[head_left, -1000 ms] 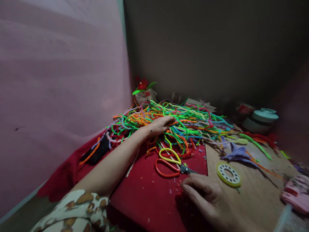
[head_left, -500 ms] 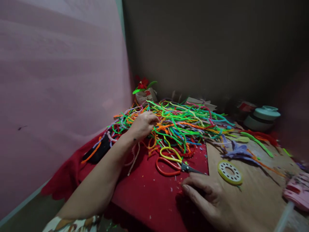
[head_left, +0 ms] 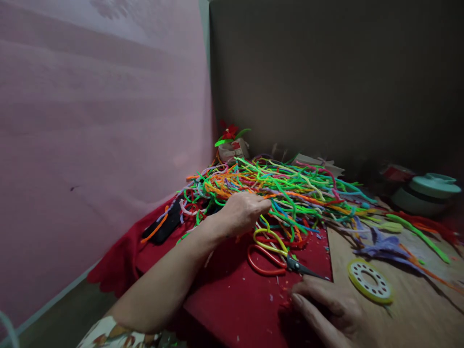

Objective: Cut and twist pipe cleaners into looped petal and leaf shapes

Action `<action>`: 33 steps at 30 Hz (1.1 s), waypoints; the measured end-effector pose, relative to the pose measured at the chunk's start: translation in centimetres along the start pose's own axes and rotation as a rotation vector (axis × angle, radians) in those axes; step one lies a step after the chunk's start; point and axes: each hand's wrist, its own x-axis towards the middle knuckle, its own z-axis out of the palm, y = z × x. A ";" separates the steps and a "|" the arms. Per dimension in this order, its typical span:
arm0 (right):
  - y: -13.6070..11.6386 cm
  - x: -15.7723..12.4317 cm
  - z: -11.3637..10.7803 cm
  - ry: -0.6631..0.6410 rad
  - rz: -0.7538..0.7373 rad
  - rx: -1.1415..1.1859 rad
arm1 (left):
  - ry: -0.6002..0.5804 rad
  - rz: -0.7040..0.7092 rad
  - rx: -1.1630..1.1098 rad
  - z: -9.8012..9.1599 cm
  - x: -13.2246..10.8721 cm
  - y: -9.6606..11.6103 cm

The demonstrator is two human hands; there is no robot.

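Observation:
My left hand (head_left: 242,211) lies at the near edge of a tangled heap of colourful pipe cleaners (head_left: 290,186). Its fingers are curled closed, and an orange strand shows beside the fingertips; what is in the grip is hidden. My right hand (head_left: 331,309) rests low over the red cloth (head_left: 232,304), thumb and forefinger pinched together. A small red bit seems to show at their tips, too unclear to name. Between the hands lie scissors (head_left: 286,256) with one yellow and one red handle loop, blades towards my right hand.
A yellow-rimmed white disc with holes (head_left: 369,280) lies on the brown board (head_left: 340,261). Purple fuzzy pieces (head_left: 386,249) and a green strip (head_left: 418,237) are at the right. Behind stand a teal-lidded container (head_left: 429,193) and a red flower (head_left: 230,131). A pink wall (head_left: 108,145) borders the left.
My left hand has drawn back from within the heap to its near edge, beside the scissors. The view has shifted left; my right hand keeps its pinch near the scissor blades.

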 end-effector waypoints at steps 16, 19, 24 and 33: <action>1.0 0.6 -0.2 0.413 0.271 0.146 | -0.134 0.287 -0.698 0.6 0.0 6.3; 0.9 0.8 -0.7 0.385 0.385 0.241 | -0.036 0.261 -0.422 1.0 -0.1 5.0; 2.1 0.8 -1.2 0.417 0.511 0.416 | 0.087 0.042 -0.262 1.2 -0.3 0.5; 3.0 2.4 -2.2 0.641 0.478 1.092 | 0.255 -0.080 -0.450 0.4 -0.1 -0.8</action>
